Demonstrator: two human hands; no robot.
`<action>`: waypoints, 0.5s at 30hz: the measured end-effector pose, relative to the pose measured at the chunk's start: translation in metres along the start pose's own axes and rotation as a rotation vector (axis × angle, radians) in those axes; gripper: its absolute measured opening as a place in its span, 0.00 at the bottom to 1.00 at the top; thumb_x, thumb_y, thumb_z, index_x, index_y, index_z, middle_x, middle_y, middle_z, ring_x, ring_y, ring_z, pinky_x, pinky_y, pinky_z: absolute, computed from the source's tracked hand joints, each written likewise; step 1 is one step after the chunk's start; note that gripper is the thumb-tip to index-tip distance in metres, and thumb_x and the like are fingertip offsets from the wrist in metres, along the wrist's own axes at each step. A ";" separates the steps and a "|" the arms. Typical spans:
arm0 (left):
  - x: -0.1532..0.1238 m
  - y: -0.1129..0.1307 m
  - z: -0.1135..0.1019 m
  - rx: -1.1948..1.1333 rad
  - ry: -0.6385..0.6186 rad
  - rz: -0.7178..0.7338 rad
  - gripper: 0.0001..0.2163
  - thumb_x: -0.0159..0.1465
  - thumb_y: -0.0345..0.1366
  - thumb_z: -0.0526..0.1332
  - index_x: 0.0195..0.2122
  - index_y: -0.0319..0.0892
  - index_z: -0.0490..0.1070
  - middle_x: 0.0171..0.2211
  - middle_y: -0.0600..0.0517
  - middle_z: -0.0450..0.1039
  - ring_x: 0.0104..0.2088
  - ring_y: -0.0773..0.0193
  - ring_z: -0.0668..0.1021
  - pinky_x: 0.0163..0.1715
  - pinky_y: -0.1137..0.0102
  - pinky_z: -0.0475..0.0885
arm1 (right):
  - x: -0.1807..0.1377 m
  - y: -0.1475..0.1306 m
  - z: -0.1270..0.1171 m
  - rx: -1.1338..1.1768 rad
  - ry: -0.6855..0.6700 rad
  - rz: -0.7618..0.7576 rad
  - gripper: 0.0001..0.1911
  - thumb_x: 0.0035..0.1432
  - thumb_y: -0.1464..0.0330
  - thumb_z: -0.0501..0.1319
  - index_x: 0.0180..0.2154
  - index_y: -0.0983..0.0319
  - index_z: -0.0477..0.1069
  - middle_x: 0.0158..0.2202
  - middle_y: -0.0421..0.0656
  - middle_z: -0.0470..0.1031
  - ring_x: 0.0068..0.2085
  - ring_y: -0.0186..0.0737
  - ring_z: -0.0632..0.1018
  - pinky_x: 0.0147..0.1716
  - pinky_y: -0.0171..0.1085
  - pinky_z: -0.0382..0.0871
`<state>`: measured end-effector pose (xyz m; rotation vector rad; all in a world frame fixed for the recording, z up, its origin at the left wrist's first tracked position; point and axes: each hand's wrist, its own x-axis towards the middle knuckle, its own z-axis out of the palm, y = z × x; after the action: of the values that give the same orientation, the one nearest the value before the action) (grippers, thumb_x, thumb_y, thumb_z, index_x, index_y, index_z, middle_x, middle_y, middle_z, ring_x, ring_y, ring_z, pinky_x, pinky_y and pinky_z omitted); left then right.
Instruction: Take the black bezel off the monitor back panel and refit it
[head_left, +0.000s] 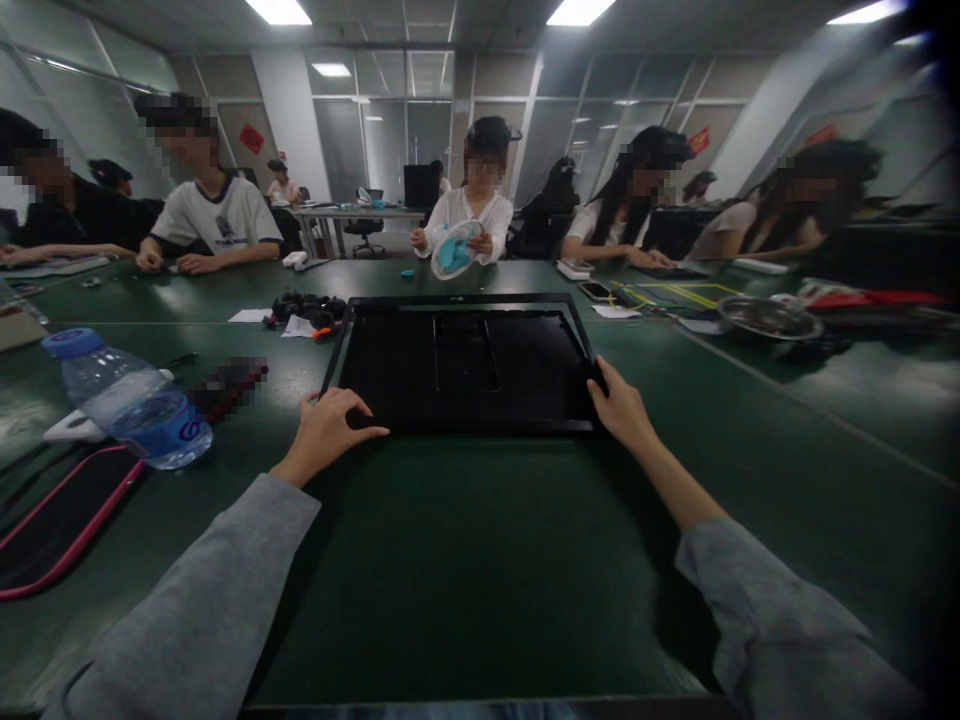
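Note:
A black monitor bezel point(457, 424) lies on the green table in front of me, over a black monitor back panel point(390, 360). The bezel's top side sits a little off the panel, so gaps show along the far edge and upper corners. My left hand point(328, 428) is curled round the bezel's near left corner, thumb along the bottom edge. At the right side, near the lower corner, my right hand point(619, 403) grips the bezel, its fingers partly hidden behind the edge.
At left are a tilted water bottle point(131, 400) and a pink-edged black case point(67, 520). Black parts point(307, 308) lie beyond the bezel. A metal bowl point(770, 318) and yellow strips point(675, 295) are at right. Several people sit around the table point(480, 580); one opposite holds a blue-and-clear object point(456, 250).

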<state>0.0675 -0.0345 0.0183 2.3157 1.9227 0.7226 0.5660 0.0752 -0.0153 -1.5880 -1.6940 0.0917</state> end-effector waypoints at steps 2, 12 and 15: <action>0.000 0.002 -0.001 -0.002 -0.044 0.013 0.19 0.57 0.58 0.68 0.37 0.47 0.75 0.45 0.49 0.79 0.52 0.48 0.74 0.61 0.45 0.52 | 0.001 0.002 -0.001 -0.006 0.006 -0.003 0.31 0.63 0.62 0.54 0.67 0.63 0.64 0.63 0.51 0.70 0.62 0.55 0.72 0.64 0.54 0.63; 0.007 -0.017 0.005 0.039 0.254 -0.244 0.25 0.67 0.50 0.58 0.61 0.43 0.68 0.61 0.40 0.68 0.58 0.46 0.73 0.53 0.55 0.70 | 0.003 0.018 0.000 0.028 0.053 -0.030 0.28 0.62 0.58 0.58 0.60 0.63 0.72 0.57 0.51 0.76 0.59 0.55 0.75 0.61 0.54 0.67; 0.010 -0.032 0.005 0.015 0.220 -0.332 0.24 0.67 0.49 0.58 0.59 0.41 0.71 0.54 0.40 0.74 0.46 0.51 0.79 0.47 0.60 0.73 | 0.006 0.025 0.002 0.042 0.040 -0.017 0.27 0.60 0.59 0.59 0.59 0.62 0.73 0.55 0.51 0.78 0.55 0.54 0.78 0.59 0.54 0.69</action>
<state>0.0417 -0.0164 0.0064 1.9171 2.3314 0.9557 0.5856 0.0870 -0.0276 -1.5342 -1.6642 0.0861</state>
